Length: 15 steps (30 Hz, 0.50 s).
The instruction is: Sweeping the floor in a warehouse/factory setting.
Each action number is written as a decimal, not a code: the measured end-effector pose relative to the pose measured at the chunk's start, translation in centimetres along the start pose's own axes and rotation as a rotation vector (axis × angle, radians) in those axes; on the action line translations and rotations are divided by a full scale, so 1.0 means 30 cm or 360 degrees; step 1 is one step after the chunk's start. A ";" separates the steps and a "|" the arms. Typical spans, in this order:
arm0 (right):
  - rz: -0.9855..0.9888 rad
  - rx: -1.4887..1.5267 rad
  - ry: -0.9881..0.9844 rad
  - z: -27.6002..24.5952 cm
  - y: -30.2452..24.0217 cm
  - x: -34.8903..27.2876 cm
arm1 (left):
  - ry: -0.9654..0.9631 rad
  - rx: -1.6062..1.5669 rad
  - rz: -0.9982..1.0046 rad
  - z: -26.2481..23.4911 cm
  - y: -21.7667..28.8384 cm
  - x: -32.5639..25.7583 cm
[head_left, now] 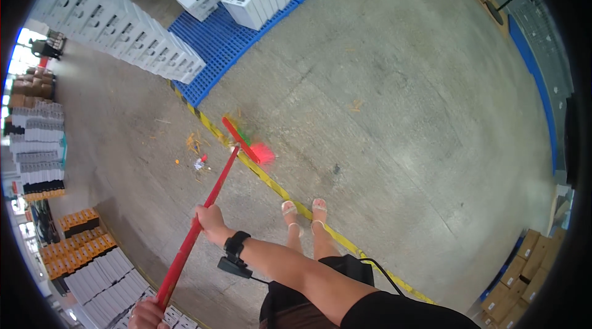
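I hold a broom with both hands; its long red handle (pixel 185 252) slants from the lower left up to a red head (pixel 232 130). Green and pink bristles fan out on the head's right side, just over the yellow floor line (pixel 271 185). My right hand (pixel 213 224), with a black band on its wrist, is wrapped round the middle of the handle. Farther down, at the picture's lower edge, my left hand (pixel 147 315) grips the handle's upper end. Left of the broom head lie yellow-orange scraps (pixel 195 143) and a small white-and-red crumpled piece (pixel 200 162).
White boxes (pixel 246 8) stand on blue slatted pallets (pixel 206 73) at the far left. Stacked goods (pixel 83 236) line the left side. Brown cartons (pixel 521 267) sit at the lower right. My sandalled feet (pixel 319 205) are near the yellow line. A few scraps (pixel 356 106) lie farther off.
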State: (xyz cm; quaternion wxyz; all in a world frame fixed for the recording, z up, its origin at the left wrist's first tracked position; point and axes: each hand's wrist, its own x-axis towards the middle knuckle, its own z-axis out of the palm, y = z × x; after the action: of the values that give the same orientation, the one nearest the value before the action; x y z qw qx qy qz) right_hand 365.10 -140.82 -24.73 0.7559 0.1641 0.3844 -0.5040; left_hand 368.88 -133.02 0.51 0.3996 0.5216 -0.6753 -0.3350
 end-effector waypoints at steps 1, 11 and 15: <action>0.0029 -0.0060 -0.0100 0.046 -0.014 -0.045 | 0.0029 0.0014 0.0015 -0.022 0.019 0.004; -0.0508 -0.0009 0.0350 -0.423 -0.416 -0.276 | -0.0963 -0.0840 -0.0142 0.081 -0.132 0.091; -0.0858 -0.0148 0.0843 -0.859 -0.667 -0.343 | -0.1521 -0.1319 -0.0193 0.550 -0.351 0.007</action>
State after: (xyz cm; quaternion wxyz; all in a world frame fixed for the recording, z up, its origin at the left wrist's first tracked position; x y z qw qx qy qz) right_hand 334.59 -126.66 -31.04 0.4772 0.1473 0.6182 -0.6069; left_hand 358.76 -135.06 -16.13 0.2030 0.1538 -0.5627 -0.7865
